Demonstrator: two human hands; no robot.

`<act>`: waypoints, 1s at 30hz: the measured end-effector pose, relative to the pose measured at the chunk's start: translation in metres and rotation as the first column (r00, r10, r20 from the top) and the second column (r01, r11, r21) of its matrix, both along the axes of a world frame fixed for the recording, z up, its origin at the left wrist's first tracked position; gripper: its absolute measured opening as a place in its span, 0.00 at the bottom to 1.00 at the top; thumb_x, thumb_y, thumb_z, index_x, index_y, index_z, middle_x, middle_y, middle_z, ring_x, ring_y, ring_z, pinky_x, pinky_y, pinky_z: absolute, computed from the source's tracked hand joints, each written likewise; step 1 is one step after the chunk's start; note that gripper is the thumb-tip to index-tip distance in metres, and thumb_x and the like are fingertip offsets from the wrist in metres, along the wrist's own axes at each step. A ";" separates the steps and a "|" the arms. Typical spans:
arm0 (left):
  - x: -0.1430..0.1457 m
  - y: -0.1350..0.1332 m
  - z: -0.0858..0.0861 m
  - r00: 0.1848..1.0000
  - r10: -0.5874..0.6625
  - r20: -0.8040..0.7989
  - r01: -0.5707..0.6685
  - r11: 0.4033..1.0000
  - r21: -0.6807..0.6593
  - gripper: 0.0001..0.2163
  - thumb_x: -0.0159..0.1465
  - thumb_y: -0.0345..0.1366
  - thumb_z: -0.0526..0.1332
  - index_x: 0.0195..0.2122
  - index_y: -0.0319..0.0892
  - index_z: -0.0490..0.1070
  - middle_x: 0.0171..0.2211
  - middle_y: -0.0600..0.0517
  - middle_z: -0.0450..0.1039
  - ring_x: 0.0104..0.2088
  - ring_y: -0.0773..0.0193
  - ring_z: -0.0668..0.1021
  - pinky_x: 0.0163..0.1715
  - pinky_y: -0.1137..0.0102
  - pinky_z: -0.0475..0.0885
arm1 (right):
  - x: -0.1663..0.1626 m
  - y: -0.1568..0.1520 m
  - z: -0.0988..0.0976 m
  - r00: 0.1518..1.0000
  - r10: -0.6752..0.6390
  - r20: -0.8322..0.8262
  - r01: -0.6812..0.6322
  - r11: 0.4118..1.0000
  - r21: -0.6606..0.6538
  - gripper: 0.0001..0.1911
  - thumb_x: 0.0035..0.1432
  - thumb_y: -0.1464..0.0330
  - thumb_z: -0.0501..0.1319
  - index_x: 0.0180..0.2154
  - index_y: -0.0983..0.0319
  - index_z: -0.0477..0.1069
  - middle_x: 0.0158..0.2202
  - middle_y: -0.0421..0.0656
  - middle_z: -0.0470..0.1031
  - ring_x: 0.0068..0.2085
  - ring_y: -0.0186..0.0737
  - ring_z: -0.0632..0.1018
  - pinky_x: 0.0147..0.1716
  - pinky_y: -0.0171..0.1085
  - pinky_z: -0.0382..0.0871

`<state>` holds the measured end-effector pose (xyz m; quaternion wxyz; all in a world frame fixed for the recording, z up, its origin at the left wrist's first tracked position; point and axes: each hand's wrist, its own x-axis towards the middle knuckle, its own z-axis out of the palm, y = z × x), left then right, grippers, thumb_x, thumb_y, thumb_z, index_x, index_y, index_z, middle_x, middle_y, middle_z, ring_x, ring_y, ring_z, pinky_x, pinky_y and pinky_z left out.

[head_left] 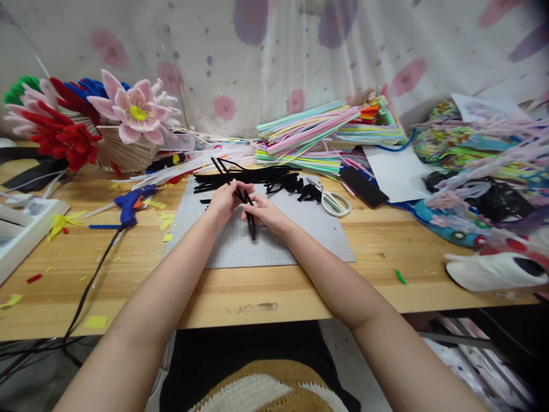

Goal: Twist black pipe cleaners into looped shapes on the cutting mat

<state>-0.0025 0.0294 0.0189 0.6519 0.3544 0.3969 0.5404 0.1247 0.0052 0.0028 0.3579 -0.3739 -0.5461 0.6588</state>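
Note:
Black pipe cleaners [251, 228] are held between my two hands over a grey cutting mat [274, 249]. My left hand [226, 201] has its fingers closed around their upper part. Lower down, my right hand [268, 214] pinches the same strands. Their upper ends stick out above my left hand, and the lower ends hang toward me. Behind my hands lies a pile of straight black pipe cleaners [257, 174]. Bent black pieces [286, 183] sit to its right, next to scissors [335, 203] with pale handles.
A blue glue gun [128, 205] with a cord lies left of the mat. Pipe-cleaner flowers [135, 111] stand at the back left. Bundles of pastel pipe cleaners [309, 129] are piled behind. A dark phone [363, 186] and white paper [397, 171] lie to the right.

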 end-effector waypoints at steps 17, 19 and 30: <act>-0.013 0.018 0.036 0.896 0.297 0.330 -0.251 0.952 -0.177 0.14 0.68 0.36 0.45 0.24 0.41 0.57 0.16 0.59 0.58 0.12 0.78 0.59 0.11 0.82 0.53 | 0.006 -0.010 0.005 0.966 0.216 0.144 -0.217 0.976 -0.011 0.06 0.52 0.68 0.56 0.26 0.64 0.66 0.16 0.37 0.68 0.17 0.26 0.59 0.16 0.28 0.48; -0.017 0.017 0.040 0.895 0.305 0.325 -0.255 0.949 -0.188 0.15 0.68 0.37 0.43 0.24 0.41 0.56 0.16 0.59 0.57 0.12 0.78 0.57 0.09 0.81 0.50 | 0.010 -0.009 0.004 0.955 0.265 0.131 -0.265 0.964 -0.020 0.07 0.53 0.67 0.56 0.27 0.64 0.66 0.16 0.36 0.68 0.16 0.25 0.57 0.16 0.29 0.45; -0.011 0.006 0.041 0.849 0.443 0.287 -0.425 0.896 -0.127 0.15 0.67 0.39 0.46 0.23 0.41 0.56 0.16 0.60 0.52 0.12 0.78 0.53 0.09 0.81 0.47 | -0.004 -0.013 -0.003 0.962 -0.244 0.120 0.187 0.914 0.360 0.19 0.45 0.57 0.64 0.32 0.60 0.59 0.29 0.36 0.68 0.27 0.28 0.68 0.28 0.31 0.64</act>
